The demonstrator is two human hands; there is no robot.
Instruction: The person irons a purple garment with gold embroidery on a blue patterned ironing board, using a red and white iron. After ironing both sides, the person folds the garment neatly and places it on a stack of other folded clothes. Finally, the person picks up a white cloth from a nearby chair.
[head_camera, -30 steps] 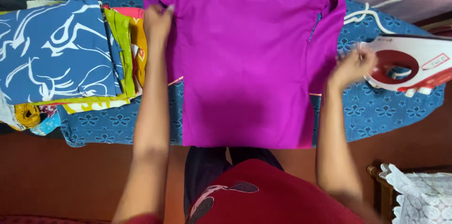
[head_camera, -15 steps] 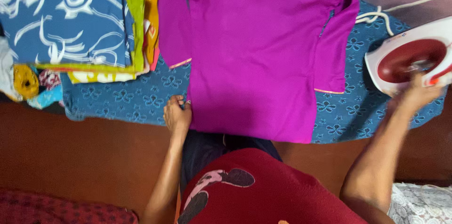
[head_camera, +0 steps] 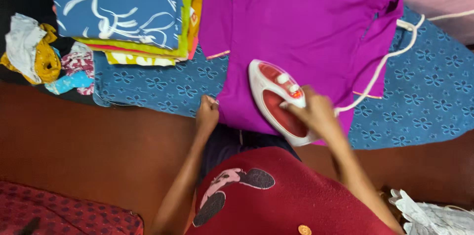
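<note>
The right hand (head_camera: 316, 111) is closed round the handle of the iron (head_camera: 276, 99) on the purple shirt (head_camera: 296, 32) near the board's (head_camera: 424, 96) front edge — the left hand (head_camera: 207, 114) pinches the hem. Soft, light cloth — likely to slide unless held at its edge.

A purple garment (head_camera: 301, 32) lies spread flat on a blue flowered cover (head_camera: 424, 91). The right hand (head_camera: 316, 111) grips a red and white iron (head_camera: 276, 99) resting on the garment's near edge, its tip pointing toward 11 o'clock. A white cord (head_camera: 382, 67) runs from the iron toward 2 o'clock. At 9 o'clock of the iron, the left hand (head_camera: 207, 114) pinches the garment's near left corner. A pile of folded clothes (head_camera: 123, 10), topped by blue and white cloth, sits at 10 o'clock.
</note>
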